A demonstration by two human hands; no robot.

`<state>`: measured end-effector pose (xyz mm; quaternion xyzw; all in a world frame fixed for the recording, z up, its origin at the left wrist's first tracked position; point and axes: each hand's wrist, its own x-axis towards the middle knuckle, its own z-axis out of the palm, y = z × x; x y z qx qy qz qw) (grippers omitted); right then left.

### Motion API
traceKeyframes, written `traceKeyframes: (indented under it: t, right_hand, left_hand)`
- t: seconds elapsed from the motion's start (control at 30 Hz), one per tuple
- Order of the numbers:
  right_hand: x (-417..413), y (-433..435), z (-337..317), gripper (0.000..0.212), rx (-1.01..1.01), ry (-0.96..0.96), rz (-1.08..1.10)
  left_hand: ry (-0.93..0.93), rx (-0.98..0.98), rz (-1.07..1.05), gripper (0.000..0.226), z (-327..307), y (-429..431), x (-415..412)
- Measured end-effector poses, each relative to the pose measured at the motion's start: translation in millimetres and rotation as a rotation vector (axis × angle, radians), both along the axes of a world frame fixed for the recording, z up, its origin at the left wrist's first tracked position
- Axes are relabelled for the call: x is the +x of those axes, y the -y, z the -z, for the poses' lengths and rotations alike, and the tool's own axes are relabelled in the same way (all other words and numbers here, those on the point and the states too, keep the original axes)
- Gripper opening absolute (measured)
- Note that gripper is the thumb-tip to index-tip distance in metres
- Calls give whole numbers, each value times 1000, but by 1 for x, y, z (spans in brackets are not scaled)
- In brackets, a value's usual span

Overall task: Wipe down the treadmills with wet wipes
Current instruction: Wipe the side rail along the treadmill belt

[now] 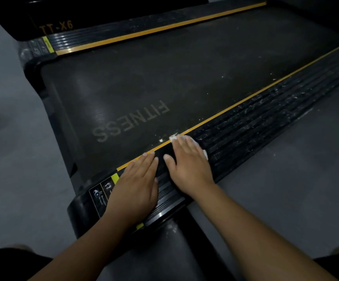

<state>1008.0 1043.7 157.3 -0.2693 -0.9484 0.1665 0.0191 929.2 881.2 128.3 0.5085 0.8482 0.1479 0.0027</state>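
A black treadmill lies before me, its belt (164, 82) marked FITNESS. The near ribbed side rail (266, 120) has a yellow strip along its inner edge and white specks on it. My right hand (187, 161) lies flat on this rail, fingers straight, pressing a white wet wipe (205, 154) beneath it; only the wipe's edges show past the fingertips and the outer side of the hand. My left hand (138, 183) rests flat on the rail's near end, beside a warning sticker (101, 194), holding nothing.
The far side rail (144, 29) with its yellow strip runs along the top, next to a black housing labelled TT-X6 (57, 27). Grey floor (12, 159) surrounds the treadmill. White crumbs (161, 140) lie on the belt near my right fingertips.
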Motion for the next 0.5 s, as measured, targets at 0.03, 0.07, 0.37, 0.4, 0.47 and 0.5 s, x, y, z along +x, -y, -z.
traceKeyframes:
  t: [0.03, 0.07, 0.37, 0.4, 0.47, 0.5]
  right_hand:
    - [6, 11, -1, 63, -5, -15, -62]
    - [17, 21, -1, 67, -4, -20, -135]
    - [40, 36, 7, 74, 14, -49, -71]
    - [54, 51, 10, 70, 33, -67, -151]
    - [79, 50, 15, 67, 55, -67, -226]
    - [83, 39, 15, 66, 66, -76, -187]
  left_hand:
    - [7, 2, -1, 58, 0, 1, 0]
    - [11, 6, -1, 58, 0, 1, 0]
    - [3, -7, 6, 58, -1, 2, 0]
    - [-5, -6, 7, 58, -2, 2, 0]
    - [-5, -10, 11, 58, -4, 2, 0]
    - [0, -12, 10, 58, -5, 1, 0]
